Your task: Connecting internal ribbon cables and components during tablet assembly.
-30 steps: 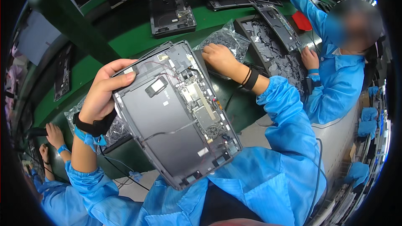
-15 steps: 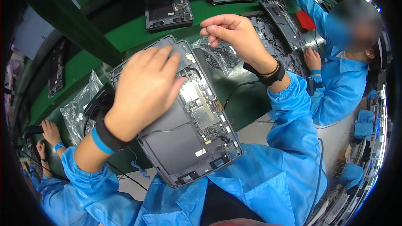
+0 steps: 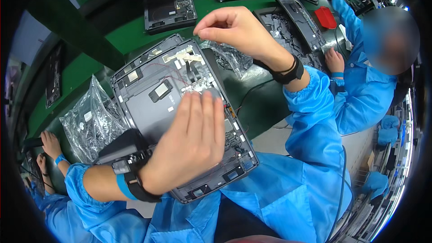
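In front of me lies an opened, grey tablet-like device housing (image 3: 155,112), tilted on the bench edge, with a circuit board, thin wires and a small dark module showing. A second housing edge shows beneath its far end. My left hand (image 3: 184,141) is over the housing's middle, fingers stretched out and together, hiding part of the board. Whether it touches the board I cannot tell. Just above the far right corner is my right hand (image 3: 238,29), thumb and forefinger pinched together. Anything between those fingertips is too small to make out. Both wrists wear black bands.
Clear plastic bags (image 3: 92,121) lie left of the housing and another bag of dark parts (image 3: 227,56) beyond it. More housings (image 3: 170,6) stand along the green bench. At right, a co-worker in blue (image 3: 364,85) sits near a red tray (image 3: 326,18) and dark pieces.
My left hand has moved from the housing's far end down toward me, uncovering the module and wires. My right hand has shifted left, to the housing's far corner, still pinched.
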A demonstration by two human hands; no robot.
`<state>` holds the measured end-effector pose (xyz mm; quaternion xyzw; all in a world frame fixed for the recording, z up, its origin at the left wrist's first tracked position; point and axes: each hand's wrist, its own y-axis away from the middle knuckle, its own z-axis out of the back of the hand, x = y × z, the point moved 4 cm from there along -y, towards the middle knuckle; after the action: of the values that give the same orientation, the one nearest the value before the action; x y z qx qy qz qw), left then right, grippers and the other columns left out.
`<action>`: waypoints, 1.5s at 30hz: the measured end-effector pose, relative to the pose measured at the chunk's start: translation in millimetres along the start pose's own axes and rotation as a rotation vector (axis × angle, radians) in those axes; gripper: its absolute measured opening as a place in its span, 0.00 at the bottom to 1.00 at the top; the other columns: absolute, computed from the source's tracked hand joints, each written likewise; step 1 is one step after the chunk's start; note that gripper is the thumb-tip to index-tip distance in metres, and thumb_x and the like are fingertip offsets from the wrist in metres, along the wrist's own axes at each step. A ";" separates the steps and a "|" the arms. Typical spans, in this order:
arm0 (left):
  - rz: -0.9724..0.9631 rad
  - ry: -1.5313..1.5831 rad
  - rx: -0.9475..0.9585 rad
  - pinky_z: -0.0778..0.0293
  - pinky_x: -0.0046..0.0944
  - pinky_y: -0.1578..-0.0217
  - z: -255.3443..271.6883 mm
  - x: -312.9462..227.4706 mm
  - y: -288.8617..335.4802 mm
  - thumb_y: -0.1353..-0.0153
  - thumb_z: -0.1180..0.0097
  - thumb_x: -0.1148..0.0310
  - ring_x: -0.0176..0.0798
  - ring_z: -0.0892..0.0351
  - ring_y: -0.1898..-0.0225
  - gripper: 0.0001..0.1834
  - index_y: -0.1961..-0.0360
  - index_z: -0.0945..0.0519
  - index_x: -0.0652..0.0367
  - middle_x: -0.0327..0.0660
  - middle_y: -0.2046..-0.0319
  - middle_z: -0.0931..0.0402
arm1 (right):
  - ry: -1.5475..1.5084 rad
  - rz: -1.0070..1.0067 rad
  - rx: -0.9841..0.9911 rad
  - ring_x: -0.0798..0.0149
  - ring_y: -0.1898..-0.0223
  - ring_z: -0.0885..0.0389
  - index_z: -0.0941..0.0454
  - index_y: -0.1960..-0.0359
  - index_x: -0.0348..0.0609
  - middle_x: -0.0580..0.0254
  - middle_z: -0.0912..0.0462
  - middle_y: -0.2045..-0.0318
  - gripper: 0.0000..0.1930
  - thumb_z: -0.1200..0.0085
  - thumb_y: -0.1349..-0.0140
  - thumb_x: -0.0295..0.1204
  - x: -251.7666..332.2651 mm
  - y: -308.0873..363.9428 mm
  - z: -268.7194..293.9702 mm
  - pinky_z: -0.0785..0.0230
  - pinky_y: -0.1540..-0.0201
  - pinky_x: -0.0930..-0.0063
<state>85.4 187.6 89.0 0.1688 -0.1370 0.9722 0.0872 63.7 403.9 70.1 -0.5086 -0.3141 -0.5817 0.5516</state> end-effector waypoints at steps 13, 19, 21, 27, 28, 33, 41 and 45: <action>0.866 0.353 -0.140 0.26 0.43 0.58 -71.0 93.2 156.0 0.45 0.42 0.81 0.53 0.20 0.62 0.10 0.61 0.21 0.68 0.51 0.64 0.20 | 0.656 0.047 0.193 0.58 0.68 0.19 0.19 0.65 0.40 0.59 0.18 0.70 0.09 0.43 0.46 0.29 13.3 -33.4 2.1 0.27 0.64 0.66; 0.829 0.394 0.141 0.29 0.47 0.60 -114.5 86.9 159.4 0.48 0.38 0.76 0.53 0.26 0.62 0.10 0.63 0.20 0.64 0.48 0.66 0.26 | 0.426 -0.288 0.185 0.75 0.75 0.25 0.25 0.51 0.38 0.69 0.23 0.75 0.17 0.46 0.43 0.27 2.9 -38.6 15.5 0.32 0.75 0.80; 0.815 0.389 0.142 0.29 0.47 0.61 -120.8 86.6 156.1 0.47 0.38 0.76 0.53 0.26 0.62 0.09 0.64 0.21 0.64 0.48 0.67 0.26 | 0.429 -0.336 0.191 0.74 0.76 0.25 0.24 0.51 0.37 0.68 0.23 0.76 0.17 0.46 0.43 0.28 3.1 -37.9 18.7 0.34 0.77 0.79; 0.788 0.419 0.131 0.30 0.49 0.64 -128.4 89.1 154.2 0.47 0.40 0.77 0.54 0.27 0.66 0.06 0.67 0.22 0.64 0.50 0.70 0.28 | 0.720 -0.072 0.171 0.61 0.76 0.22 0.23 0.58 0.36 0.58 0.22 0.79 0.14 0.46 0.46 0.27 0.5 -38.4 2.7 0.32 0.72 0.67; 0.777 0.438 0.122 0.29 0.49 0.65 -127.9 90.8 151.1 0.46 0.41 0.78 0.55 0.27 0.67 0.05 0.67 0.22 0.65 0.50 0.71 0.28 | 0.775 -0.010 0.139 0.56 0.76 0.21 0.23 0.60 0.36 0.55 0.22 0.79 0.12 0.46 0.47 0.27 1.6 -39.9 1.3 0.32 0.70 0.64; 1.078 0.649 0.002 0.27 0.37 0.69 -119.3 94.3 168.6 0.43 0.43 0.81 0.41 0.22 0.72 0.04 0.66 0.24 0.66 0.48 0.72 0.24 | 0.814 0.060 0.109 0.54 0.75 0.21 0.23 0.63 0.36 0.54 0.22 0.79 0.11 0.46 0.48 0.26 5.4 -40.1 -13.0 0.31 0.70 0.64; 1.243 1.101 -0.442 0.25 0.27 0.70 -120.5 99.6 170.7 0.32 0.48 0.77 0.28 0.23 0.73 0.02 0.61 0.26 0.64 0.39 0.71 0.22 | 0.730 -0.078 0.162 0.63 0.76 0.22 0.22 0.61 0.37 0.60 0.23 0.80 0.12 0.44 0.48 0.27 3.0 -42.3 2.2 0.32 0.71 0.67; 1.155 1.182 -0.578 0.24 0.28 0.71 -94.9 100.1 152.3 0.32 0.49 0.77 0.30 0.22 0.73 0.04 0.59 0.25 0.67 0.42 0.71 0.23 | 0.648 -0.108 0.131 0.63 0.77 0.24 0.22 0.60 0.38 0.61 0.25 0.81 0.13 0.44 0.48 0.26 -3.7 -37.5 1.7 0.33 0.72 0.67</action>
<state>-69.2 83.8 2.2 -0.4873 -0.3743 0.7199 -0.3227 27.5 414.0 74.4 -0.2435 -0.1855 -0.7200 0.6228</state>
